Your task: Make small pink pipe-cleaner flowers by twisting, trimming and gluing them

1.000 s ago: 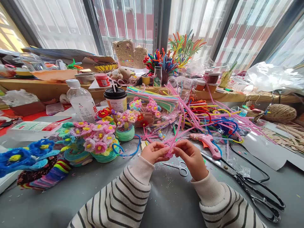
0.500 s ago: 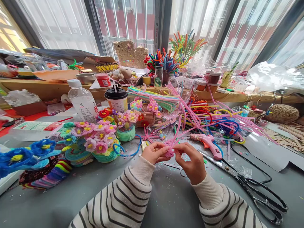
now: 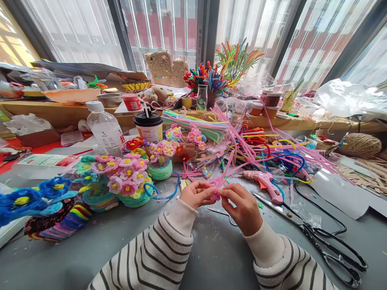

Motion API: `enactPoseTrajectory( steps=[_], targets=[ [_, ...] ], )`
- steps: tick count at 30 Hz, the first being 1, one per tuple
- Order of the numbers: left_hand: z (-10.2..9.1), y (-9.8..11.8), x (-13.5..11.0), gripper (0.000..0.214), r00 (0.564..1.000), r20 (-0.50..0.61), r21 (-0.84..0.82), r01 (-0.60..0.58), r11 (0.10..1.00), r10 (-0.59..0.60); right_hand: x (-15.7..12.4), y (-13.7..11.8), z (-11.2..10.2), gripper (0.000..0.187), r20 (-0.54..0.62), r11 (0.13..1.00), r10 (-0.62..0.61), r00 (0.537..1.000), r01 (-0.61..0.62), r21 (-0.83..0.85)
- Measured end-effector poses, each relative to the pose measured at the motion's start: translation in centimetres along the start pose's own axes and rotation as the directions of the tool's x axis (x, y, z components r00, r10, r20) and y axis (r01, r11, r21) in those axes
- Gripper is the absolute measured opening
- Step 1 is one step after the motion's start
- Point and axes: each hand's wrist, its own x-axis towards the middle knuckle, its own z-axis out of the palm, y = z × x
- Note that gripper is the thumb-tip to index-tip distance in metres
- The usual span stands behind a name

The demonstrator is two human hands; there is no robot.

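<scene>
Between my two hands is a pink pipe cleaner (image 3: pixel 215 196), coiled into a small fuzzy bunch, with long pink stems rising behind it. My left hand (image 3: pixel 198 195) pinches its left side with thumb and fingers closed. From the right, the fingertips of my right hand (image 3: pixel 242 205) are closed on the same piece. A small pair of scissors (image 3: pixel 222 212) lies on the table under my hands, partly hidden. Just beyond my right hand rests a pink glue gun (image 3: pixel 266 183). Large black-handled scissors (image 3: pixel 314 233) lie to the right.
Pots of pipe-cleaner flowers (image 3: pixel 127 175) stand at the left, beside a plastic bottle (image 3: pixel 105 131) and a lidded cup (image 3: pixel 148 127). Loose pipe cleaners (image 3: pixel 256 149) are heaped ahead. A twine ball (image 3: pixel 361 144) sits far right. A wooden ledge (image 3: pixel 181 117) runs along the windows.
My right hand has shifted slightly left, bringing its fingertips closer to my left hand at the pink piece. My left hand stays nearly still.
</scene>
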Motion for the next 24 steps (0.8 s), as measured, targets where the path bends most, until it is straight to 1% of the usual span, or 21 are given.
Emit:
enactPoseTrajectory(
  steps=[3, 5, 7, 11, 14, 17, 19, 24],
  targets=[
    [-0.08, 0.02, 0.10, 0.034, 1.000, -0.005, -0.004, -0.008, 1.000, 0.008, 0.02, 0.03, -0.02, 0.025, -0.022, 1.000, 0.018, 1.000, -0.017, 0.019],
    [-0.16, 0.06, 0.17, 0.033, 1.000, -0.004, -0.013, -0.012, 1.000, 0.012, 0.14, -0.13, -0.09, 0.024, -0.046, 0.996, 0.075, 0.996, -0.072, 0.055],
    [-0.22, 0.09, 0.19, 0.033, 1.000, -0.002, -0.025, -0.015, 1.000, 0.015, 0.31, -0.35, -0.18, 0.020, -0.053, 0.982, 0.163, 0.985, -0.156, 0.107],
    [-0.23, 0.08, 0.16, 0.034, 1.000, 0.016, -0.025, -0.003, 1.000, 0.004, 0.58, -0.51, -0.17, 0.014, -0.001, 0.917, 0.336, 0.942, -0.327, 0.227],
    [-0.24, 0.03, 0.15, 0.035, 0.999, 0.034, -0.020, 0.014, 1.000, -0.013, 0.62, -0.36, 0.00, 0.013, 0.080, 0.849, 0.409, 0.909, -0.411, 0.333],
    [-0.28, -0.02, 0.20, 0.037, 0.999, 0.040, -0.022, 0.025, 0.999, -0.024, 0.62, -0.27, 0.09, 0.012, 0.124, 0.798, 0.448, 0.885, -0.459, 0.391],
    [-0.31, -0.03, 0.24, 0.038, 0.999, 0.044, -0.023, 0.030, 0.999, -0.029, 0.65, -0.30, 0.05, 0.012, 0.134, 0.790, 0.452, 0.882, -0.465, 0.399],
    [-0.21, 0.06, 0.12, 0.035, 0.998, 0.051, -0.025, 0.048, 0.999, -0.046, 0.73, -0.38, -0.15, 0.009, 0.124, 0.847, 0.390, 0.912, -0.408, 0.340]
  ],
)
